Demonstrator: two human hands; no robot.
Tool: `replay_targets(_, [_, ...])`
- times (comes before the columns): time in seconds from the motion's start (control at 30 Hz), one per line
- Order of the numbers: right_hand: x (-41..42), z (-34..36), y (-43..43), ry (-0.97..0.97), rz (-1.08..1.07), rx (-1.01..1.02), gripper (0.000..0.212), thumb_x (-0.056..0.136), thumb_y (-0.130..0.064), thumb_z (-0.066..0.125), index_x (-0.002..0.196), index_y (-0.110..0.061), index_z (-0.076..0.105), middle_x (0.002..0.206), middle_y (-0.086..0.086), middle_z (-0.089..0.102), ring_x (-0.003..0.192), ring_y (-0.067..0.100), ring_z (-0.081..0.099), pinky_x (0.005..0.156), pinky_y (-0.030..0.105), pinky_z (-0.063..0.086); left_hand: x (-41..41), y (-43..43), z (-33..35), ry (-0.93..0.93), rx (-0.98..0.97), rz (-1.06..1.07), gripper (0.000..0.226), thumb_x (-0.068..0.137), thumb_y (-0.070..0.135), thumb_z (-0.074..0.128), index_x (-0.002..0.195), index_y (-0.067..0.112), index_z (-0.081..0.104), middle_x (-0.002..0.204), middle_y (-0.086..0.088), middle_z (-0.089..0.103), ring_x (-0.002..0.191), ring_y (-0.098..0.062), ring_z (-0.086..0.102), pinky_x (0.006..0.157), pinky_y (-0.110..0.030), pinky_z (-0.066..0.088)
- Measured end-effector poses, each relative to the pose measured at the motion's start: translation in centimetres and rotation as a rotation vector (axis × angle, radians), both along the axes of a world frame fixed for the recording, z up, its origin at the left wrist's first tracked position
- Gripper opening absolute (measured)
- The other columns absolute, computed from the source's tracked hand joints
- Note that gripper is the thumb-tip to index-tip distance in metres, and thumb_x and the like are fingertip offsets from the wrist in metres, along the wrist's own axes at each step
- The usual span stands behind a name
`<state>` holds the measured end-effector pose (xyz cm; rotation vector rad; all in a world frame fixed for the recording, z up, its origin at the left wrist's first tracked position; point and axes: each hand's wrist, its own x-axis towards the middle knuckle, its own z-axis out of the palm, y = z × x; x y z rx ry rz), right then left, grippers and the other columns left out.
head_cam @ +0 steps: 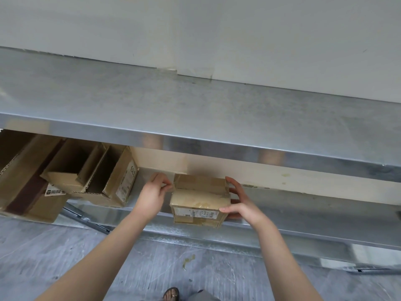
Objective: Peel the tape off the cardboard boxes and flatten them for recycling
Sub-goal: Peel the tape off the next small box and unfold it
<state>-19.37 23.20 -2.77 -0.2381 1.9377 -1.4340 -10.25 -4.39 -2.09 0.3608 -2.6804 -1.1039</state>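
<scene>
At the lower steel shelf's [303, 216] front edge, the right hand [240, 205] grips a small taped cardboard box [199, 199]; the left hand [153, 195] apparently pinches its glossy tape [173, 186].

Left grip [155, 193] pinching, right grip [239, 203] cupped

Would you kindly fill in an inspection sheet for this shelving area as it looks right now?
Surface: metal top shelf bare; lower shelf holds boxes.
Job's things: small taped box at the lower shelf's front edge, shipping label facing the camera; open boxes on the left.
Clutter: stain on the floor.
Grippers: left hand pinches tape at the box's top left corner; right hand grips its right side.
Cables: nothing seen.
Surroundings: pale wall behind; sandalled foot below.
</scene>
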Motion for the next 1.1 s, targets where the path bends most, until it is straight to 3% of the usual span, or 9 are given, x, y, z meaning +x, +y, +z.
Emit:
replay_targets(0.1, [0.1,-0.1,-0.1,-0.018,0.005,-0.003,0.092,0.062,-0.024,0.083,0.13,-0.064,0.034,0.143,-0.008,0.04,0.133,0.024,0.043,0.093,0.036,0.054,0.0,0.1,-0.7,-0.061,0.099,0.096,0.01,0.093,0.002,0.055,0.087,0.01,0.055,0.092,-0.004,0.058,0.083,-0.016,0.057,0.071,-0.011,0.04])
replay_targets(0.2, [-0.1,0.0,-0.2,-0.088,-0.018,-0.036,0.094,0.067,-0.013,0.082,0.132,-0.061,0.035,0.146,-0.009,0.037,0.126,0.028,0.051,0.09,0.049,0.056,0.1,0.7,-0.9,-0.131,0.304,0.145,0.005,0.096,0.009,0.053,0.097,0.013,0.055,0.098,-0.003,0.062,0.094,-0.021,0.061,0.084,-0.034,0.053])
replay_targets(0.37, [-0.1,0.3,-0.6,-0.091,0.012,-0.033,0.104,0.072,0.001,0.077,0.137,-0.065,0.029,0.149,-0.019,0.025,0.127,0.028,0.049,0.085,0.047,0.059,0.6,-0.6,0.5,-0.169,0.144,-0.164,0.052,0.096,0.004,0.051,0.138,0.034,0.046,0.123,0.01,0.046,0.106,-0.004,0.051,0.091,-0.011,0.04])
replay_targets(0.53, [-0.1,0.4,-1.1,-0.093,0.02,-0.02,0.1,0.066,-0.007,0.077,0.131,-0.07,0.034,0.153,-0.018,0.026,0.134,0.029,0.043,0.093,0.05,0.055,0.5,-0.8,0.6,-0.143,0.063,-0.174,0.022,0.088,0.02,0.068,0.106,0.032,0.067,0.116,0.007,0.053,0.096,0.007,0.052,0.081,0.003,0.031])
replay_targets(0.73, [0.5,-0.1,-0.7,-0.049,-0.044,-0.054,0.098,0.07,-0.006,0.08,0.134,-0.065,0.035,0.154,-0.017,0.027,0.137,0.026,0.037,0.088,0.049,0.057,2.5,-0.7,0.5,-0.199,0.474,0.001,0.051,0.082,0.039,0.071,0.127,0.038,0.047,0.124,0.012,0.055,0.108,-0.008,0.06,0.093,-0.033,0.051])
replay_targets(0.8, [1.0,-0.3,-0.6,-0.039,-0.064,-0.069,0.095,0.073,-0.005,0.078,0.134,-0.064,0.036,0.153,-0.015,0.031,0.134,0.026,0.043,0.088,0.048,0.057,4.2,-0.5,-0.2,-0.273,0.494,0.039,0.041,0.084,0.044,0.07,0.12,0.032,0.054,0.123,0.008,0.059,0.107,-0.01,0.062,0.096,-0.038,0.05])
replay_targets(0.87, [1.5,-0.3,-0.8,-0.003,-0.062,-0.047,0.094,0.075,-0.007,0.077,0.137,-0.062,0.033,0.152,-0.014,0.033,0.132,0.025,0.045,0.091,0.048,0.056,5.5,0.3,-0.7,-0.345,0.528,0.095,0.023,0.085,0.037,0.071,0.104,0.027,0.062,0.105,0.004,0.069,0.092,-0.01,0.068,0.09,-0.034,0.052])
replay_targets(0.97, [2.1,-0.3,-1.1,0.071,-0.028,-0.002,0.099,0.066,-0.036,0.085,0.14,-0.061,0.025,0.151,-0.016,0.032,0.132,0.02,0.046,0.098,0.05,0.052,5.9,1.7,-0.8,-0.326,0.47,0.184,0.014,0.084,0.032,0.073,0.087,0.022,0.064,0.083,0.004,0.071,0.08,-0.012,0.069,0.069,-0.025,0.047])
replay_targets(1.1, [2.2,-0.6,-1.4,0.102,-0.026,0.017,0.106,0.059,-0.05,0.087,0.142,-0.059,0.021,0.149,-0.019,0.031,0.132,0.02,0.046,0.098,0.05,0.052,5.0,2.2,-0.3,-0.242,0.33,0.22,0.014,0.084,0.03,0.073,0.077,0.022,0.063,0.088,0.004,0.066,0.076,-0.006,0.064,0.06,-0.018,0.039])
